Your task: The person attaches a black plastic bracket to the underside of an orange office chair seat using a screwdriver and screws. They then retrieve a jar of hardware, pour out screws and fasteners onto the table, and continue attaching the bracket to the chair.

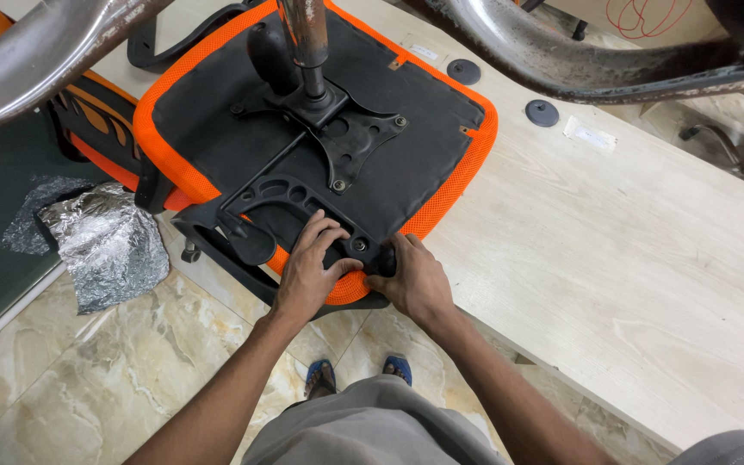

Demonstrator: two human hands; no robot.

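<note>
Armrest bracket (303, 202) under both hands, seat-edge overhang.

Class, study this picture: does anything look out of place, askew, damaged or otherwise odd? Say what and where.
The office chair seat lies upside down on the table, overhanging its edge. The metal chair legs above look rusty and worn. Crumpled silver foil lies on the floor.

Black seat (243, 129) edged in orange mesh; silver crinkled foil (109, 245).
</note>
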